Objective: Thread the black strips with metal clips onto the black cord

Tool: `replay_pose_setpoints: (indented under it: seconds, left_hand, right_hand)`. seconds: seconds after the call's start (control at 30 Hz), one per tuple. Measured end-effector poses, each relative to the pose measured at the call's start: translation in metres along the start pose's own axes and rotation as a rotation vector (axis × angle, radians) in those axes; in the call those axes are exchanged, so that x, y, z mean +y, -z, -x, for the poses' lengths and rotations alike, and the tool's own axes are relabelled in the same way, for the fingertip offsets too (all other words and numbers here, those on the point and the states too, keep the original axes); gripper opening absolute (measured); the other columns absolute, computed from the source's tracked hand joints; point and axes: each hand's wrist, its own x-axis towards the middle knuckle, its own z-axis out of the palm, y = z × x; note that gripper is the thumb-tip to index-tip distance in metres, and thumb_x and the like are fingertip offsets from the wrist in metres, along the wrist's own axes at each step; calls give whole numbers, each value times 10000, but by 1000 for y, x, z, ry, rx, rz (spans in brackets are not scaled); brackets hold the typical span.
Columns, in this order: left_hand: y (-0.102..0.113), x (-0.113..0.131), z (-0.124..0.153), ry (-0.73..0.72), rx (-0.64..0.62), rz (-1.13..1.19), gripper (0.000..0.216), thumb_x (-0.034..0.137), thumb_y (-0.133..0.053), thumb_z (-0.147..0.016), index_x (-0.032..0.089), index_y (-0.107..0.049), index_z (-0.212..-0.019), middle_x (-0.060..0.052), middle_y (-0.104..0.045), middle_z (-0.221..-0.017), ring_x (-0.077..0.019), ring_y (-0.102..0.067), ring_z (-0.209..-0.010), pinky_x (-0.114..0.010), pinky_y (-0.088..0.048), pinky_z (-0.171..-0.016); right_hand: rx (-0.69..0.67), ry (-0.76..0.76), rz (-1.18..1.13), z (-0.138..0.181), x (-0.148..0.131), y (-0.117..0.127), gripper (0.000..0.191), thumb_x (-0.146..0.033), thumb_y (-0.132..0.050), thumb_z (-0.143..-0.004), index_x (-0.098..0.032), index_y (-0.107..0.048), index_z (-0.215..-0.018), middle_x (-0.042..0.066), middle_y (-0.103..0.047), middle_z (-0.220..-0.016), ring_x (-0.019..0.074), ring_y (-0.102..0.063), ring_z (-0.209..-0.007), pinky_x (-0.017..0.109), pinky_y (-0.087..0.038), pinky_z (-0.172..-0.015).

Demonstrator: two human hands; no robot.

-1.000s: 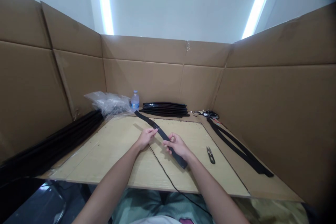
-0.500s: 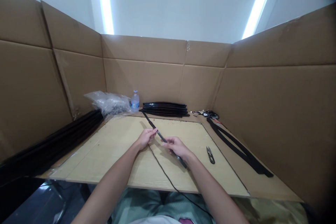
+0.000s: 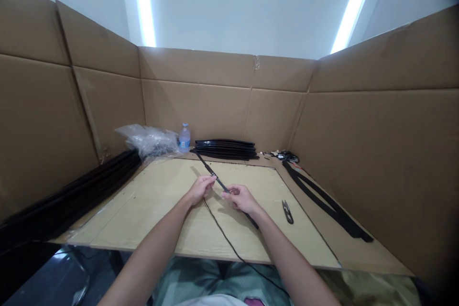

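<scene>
A long, narrow black strip (image 3: 221,185) runs diagonally over the pale board (image 3: 150,201), between both hands. My left hand (image 3: 201,189) pinches it near its middle, just below a small patch of light marks on the strip. Lower down, my right hand (image 3: 242,198) has its thumb and fingers closed round the strip, whose near end passes under the wrist. A thin dark cord (image 3: 225,239) runs from beneath my left hand over the board's front edge to my lap. Black thread snips (image 3: 287,212) lie right of my right hand, touched by neither.
Cardboard walls (image 3: 201,100) enclose the table on three sides. Along the back are a clear plastic bag (image 3: 150,141), a water bottle (image 3: 184,138), stacked black strips (image 3: 225,149) and a small dark tangle (image 3: 287,156). Black lengths (image 3: 79,191) lie left, a folded black strip (image 3: 330,203) right.
The strip has turned slightly in my fingers, and light marks now show just above my left hand. My right hand has shifted a little. The other things stay in place.
</scene>
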Motion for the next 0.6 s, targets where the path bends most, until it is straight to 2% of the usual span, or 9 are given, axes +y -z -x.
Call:
replay_pose_setpoints:
  seconds: [0.13, 0.33, 0.47, 0.6]
  left_hand:
    - [0, -1, 0, 0, 11, 11, 402, 436, -638, -754, 185, -363, -602, 93, -235, -520, -32, -146, -388, -221, -73, -379]
    - [-2, 3, 1, 14, 38, 8, 373, 411, -630, -753, 176, -392, -588, 93, -233, -509, -34, -169, -384, -217, -81, -377]
    - [-3, 3, 1, 10, 41, 21, 389, 428, -637, -749, 179, -384, -590, 93, -241, -510, -32, -168, -381, -217, -80, -379]
    - [-2, 2, 1, -4, 5, 11, 428, 454, -632, -764, 186, -350, -587, 93, -243, -504, -32, -159, -385, -226, -85, -387]
  right_hand:
    - [43, 50, 59, 3, -4, -2, 387, -477, -740, -624, -132, -632, -763, -41, -504, -583, 52, -349, -426, 206, -266, -400]
    - [39, 80, 93, 4, -8, -1, 405, -524, -595, -755, -126, -667, -739, -13, -546, -592, 77, -385, -457, 224, -281, -453]
    - [19, 115, 84, 2, -4, 1, 356, -477, -642, -731, -122, -661, -715, -8, -568, -622, 95, -439, -536, 228, -324, -521]
    - [10, 85, 22, -1, 4, 0, 312, -402, -746, -639, -129, -610, -708, -23, -574, -642, 95, -479, -576, 221, -354, -557]
